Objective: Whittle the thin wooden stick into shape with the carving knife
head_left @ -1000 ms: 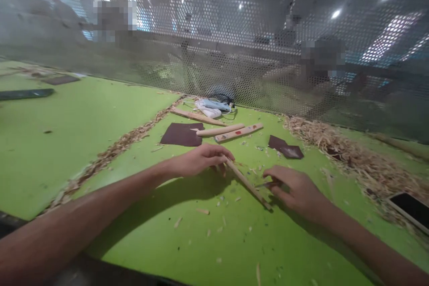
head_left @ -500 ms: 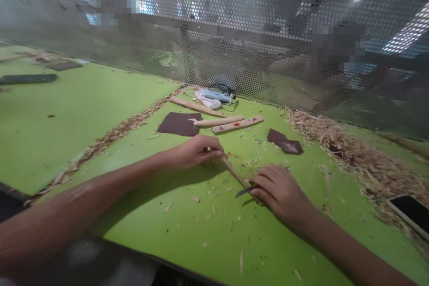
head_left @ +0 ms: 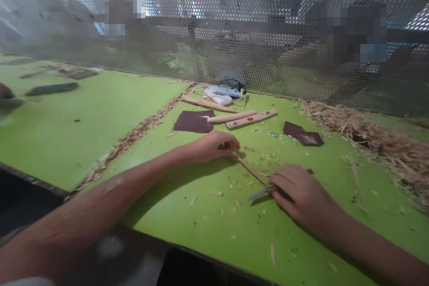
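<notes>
My left hand point(head_left: 219, 146) pinches the far end of a thin wooden stick point(head_left: 253, 171) between thumb and fingers. The stick slants down to the right, toward my right hand point(head_left: 298, 190). That hand is closed around a knife, its grey blade point(head_left: 261, 193) pointing left across the near end of the stick. Whether the right fingers also grip the stick I cannot tell. Beyond my left hand lie a brown sheet point(head_left: 193, 121) like sandpaper, a smooth rounded wooden piece point(head_left: 232, 117) and a flat wooden piece point(head_left: 251, 119) with coloured marks.
Wood shavings point(head_left: 378, 127) are heaped at the right, and another line of shavings point(head_left: 134, 134) crosses the green table point(head_left: 117, 98). Small brown sheets point(head_left: 303, 134) lie right of centre. A white and blue bundle with cables point(head_left: 223, 94) sits by the perforated screen point(head_left: 208, 53); blurred people are behind it.
The view has turned a little left, so table items appear farther right. Both hands keep hold, with the blade still at the stick's near end. The phone at the right has left view.
</notes>
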### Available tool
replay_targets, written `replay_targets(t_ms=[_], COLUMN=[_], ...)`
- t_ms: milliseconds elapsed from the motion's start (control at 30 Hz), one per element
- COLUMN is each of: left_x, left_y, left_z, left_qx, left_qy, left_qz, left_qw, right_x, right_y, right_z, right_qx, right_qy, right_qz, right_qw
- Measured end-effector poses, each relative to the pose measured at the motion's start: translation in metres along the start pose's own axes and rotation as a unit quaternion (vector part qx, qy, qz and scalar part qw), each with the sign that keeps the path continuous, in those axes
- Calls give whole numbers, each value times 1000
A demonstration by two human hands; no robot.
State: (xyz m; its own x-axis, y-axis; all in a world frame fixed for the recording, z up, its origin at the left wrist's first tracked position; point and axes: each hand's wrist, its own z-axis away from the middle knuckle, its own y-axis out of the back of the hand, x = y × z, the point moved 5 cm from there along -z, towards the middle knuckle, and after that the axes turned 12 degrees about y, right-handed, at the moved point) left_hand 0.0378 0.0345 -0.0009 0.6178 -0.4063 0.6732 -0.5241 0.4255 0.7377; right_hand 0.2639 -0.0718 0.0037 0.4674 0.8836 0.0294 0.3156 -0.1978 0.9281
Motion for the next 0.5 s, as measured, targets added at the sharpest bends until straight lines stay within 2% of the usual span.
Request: replay_targets(t_ms=[167,367,500], left_x=[13,14,17], left_y=[-3,-8,-14], left_z=[5,8,7], left_qx=[-15,-29,-8], left_qy=[-65,-104,-133], left_qz=[-14,-15,-34], left_qw=[998,994,991], right_x=[-4,-15,-25], right_y=[7,15,14], right_z=[-1,-6,-8], right_qx=[-8,-25,-40], right_qy=[-29,-15,12], right_qz=[23,-77,-133], right_qw=[999,997,990])
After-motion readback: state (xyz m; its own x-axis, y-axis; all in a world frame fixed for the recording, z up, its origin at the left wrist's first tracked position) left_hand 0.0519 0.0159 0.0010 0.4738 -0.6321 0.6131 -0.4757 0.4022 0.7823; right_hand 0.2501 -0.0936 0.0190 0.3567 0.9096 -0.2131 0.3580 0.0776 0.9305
